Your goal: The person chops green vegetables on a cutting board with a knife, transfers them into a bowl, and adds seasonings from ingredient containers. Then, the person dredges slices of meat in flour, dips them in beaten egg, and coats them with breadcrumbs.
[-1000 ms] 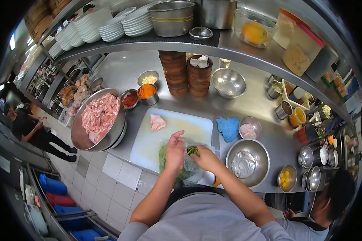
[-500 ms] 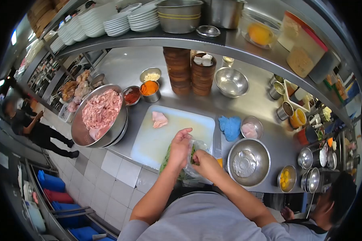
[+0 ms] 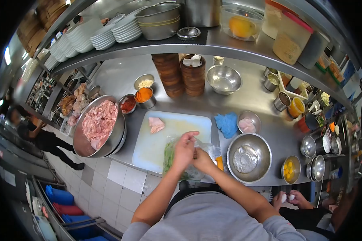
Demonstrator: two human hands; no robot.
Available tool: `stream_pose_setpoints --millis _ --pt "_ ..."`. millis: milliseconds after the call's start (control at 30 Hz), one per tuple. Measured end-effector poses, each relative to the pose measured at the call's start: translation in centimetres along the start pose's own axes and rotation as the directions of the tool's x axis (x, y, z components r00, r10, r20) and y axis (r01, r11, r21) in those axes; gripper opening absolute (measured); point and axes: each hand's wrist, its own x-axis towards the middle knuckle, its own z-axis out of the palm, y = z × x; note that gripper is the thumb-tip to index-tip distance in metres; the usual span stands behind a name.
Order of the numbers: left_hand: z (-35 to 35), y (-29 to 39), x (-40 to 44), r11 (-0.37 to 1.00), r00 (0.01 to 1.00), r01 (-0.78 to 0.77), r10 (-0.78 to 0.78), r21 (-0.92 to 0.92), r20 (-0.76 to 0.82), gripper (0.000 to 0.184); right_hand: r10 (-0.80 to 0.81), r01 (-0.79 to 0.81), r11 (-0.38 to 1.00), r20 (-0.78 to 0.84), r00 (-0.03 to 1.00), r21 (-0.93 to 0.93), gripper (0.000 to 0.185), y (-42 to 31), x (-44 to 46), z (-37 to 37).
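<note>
My left hand and my right hand are close together over the front edge of the cutting board. Between and beneath them hangs a clear plastic bag with long green vegetables inside. Both hands are closed on the gathered top of the bag, though the left fingers are partly stretched upward. Exactly how the fingertips grip the plastic is hidden. A pale pink piece of raw meat lies at the board's upper left.
Left of the board, a big steel bowl holds raw meat. To the right are blue gloves, a steel bowl with white powder and a bowl of yolks. A shelf spans above. At lower right, a person's hands hold eggs.
My hands have shifted slightly down and right with the bag, and more of the greens shows at the left. The view has tilted. The nearby person's hands with eggs have come into view.
</note>
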Motion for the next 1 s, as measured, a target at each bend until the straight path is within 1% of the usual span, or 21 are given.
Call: stream_pose_setpoints --millis 67,100,267,367,400,433,467,533,567,600,633,667,733,767,800,833,867,900,933,967,1000 --pt "2.3 -1.6 -1.0 0.913 0.945 -0.322 0.325 0.249 0.033 0.021 -0.214 0.214 0.977 -0.004 0.977 0.003 0.056 1.8 0.2 0.6" --pt "3.5 -2.3 -2.1 0.889 0.935 -0.351 0.348 0.294 0.064 0.025 -0.239 0.239 0.971 -0.001 0.971 -0.007 0.056 1.9 0.1 0.7" --pt "5.9 -1.0 -4.5 0.839 0.913 -0.408 0.376 0.359 0.159 0.031 -0.107 0.081 0.985 -0.172 0.979 -0.152 0.055 1.6 0.9 1.2" --pt "6.5 0.3 -6.1 0.829 0.876 -0.449 0.335 0.334 0.346 0.029 -0.081 0.037 0.982 -0.232 0.969 -0.186 0.055 0.7 2.1 0.8" --pt "6.6 0.4 -6.2 0.828 0.878 -0.449 0.338 0.336 0.339 0.029 0.016 -0.011 0.99 -0.034 0.999 0.138 0.054 -0.6 2.2 -0.1" --pt "6.6 0.4 -6.3 0.822 0.847 -0.476 0.332 0.314 0.416 0.028 0.05 -0.127 0.894 0.186 0.981 0.43 0.053 -1.8 2.0 -0.8" --pt "6.7 0.3 -6.4 0.816 0.808 -0.501 0.323 0.287 0.493 0.028 0.051 -0.128 0.895 0.187 0.981 0.428 0.053 -2.8 1.7 -1.1" --pt "6.3 0.5 -6.6 0.796 0.789 -0.505 0.267 0.335 0.554 0.024 0.131 -0.215 0.752 0.179 0.975 0.622 0.052 -4.8 1.0 -2.1" --pt "6.0 0.7 -6.7 0.771 0.753 -0.563 0.329 0.298 0.571 0.024 0.13 -0.212 0.755 0.176 0.976 0.62 0.052 -6.0 0.8 -2.8" --pt "5.4 0.9 -6.6 0.74 0.71 -0.621 0.389 0.261 0.588 0.024 0.219 -0.227 0.879 0.067 0.973 0.42 0.049 -7.5 0.7 -3.4" --pt "4.1 0.9 -6.4 0.692 0.75 -0.633 0.435 0.349 0.498 0.025 0.28 -0.262 0.944 -0.065 0.958 0.202 0.047 -8.2 0.7 -3.7" --pt "2.2 0.5 -5.9 0.641 0.773 -0.632 0.484 0.435 0.411 0.028 0.278 -0.256 0.943 -0.078 0.958 0.211 0.047 -7.9 0.7 -3.6" --pt "-2.3 -1.4 -2.9 0.46 0.692 -0.581 0.713 0.671 0.111 0.027 0.291 -0.214 0.724 -0.009 0.957 0.656 0.051 -5.3 0.4 -2.4" --pt "-4.2 -0.3 -1.9 0.599 0.74 -0.435 0.663 0.672 -0.112 0.025 0.224 -0.248 0.695 0.124 0.967 0.675 0.063 0.7 2.3 -1.9" --pt "-5.7 0.6 -0.9 0.725 0.746 -0.281 0.577 0.629 -0.332 0.024 0.22 -0.242 0.694 0.121 0.968 0.678 0.063 -0.2 2.2 -2.0" --pt "-6.6 0.1 0.0 0.722 0.742 -0.284 0.582 0.631 -0.332 0.024 0.114 -0.172 0.786 0.134 0.984 0.594 0.068 -1.9 1.9 -2.3" --pt "-7.5 -1.0 1.1 0.928 0.881 -0.188 0.304 0.321 -0.362 0.024 0.01 -0.092 0.861 0.163 0.987 0.501 0.072 -3.6 1.3 -2.5" --pt "-7.9 -0.9 1.3 1.0 0.959 -0.017 0.011 -0.019 -0.284 0.026 0.009 -0.095 0.862 0.174 0.985 0.497 0.072 -4.3 0.8 -2.5" --pt "-8.2 -1.0 1.2 1.0 0.955 -0.017 0.01 -0.022 -0.296 0.026 -0.063 0.03 0.957 0.108 0.992 0.289 0.072 -5.0 0.2 -2.3" --pt "-8.2 -1.1 1.0 0.993 0.985 0.08 -0.092 -0.092 -0.144 0.029 -0.151 0.148 0.987 0.061 0.987 0.059 0.073 -5.2 0.0 -2.1" --pt "-8.2 -1.0 0.8 0.972 0.983 0.184 -0.183 -0.145 0.02 0.032 -0.152 0.148 0.987 0.07 0.986 0.06 0.073 -4.9 -0.1 -1.9"
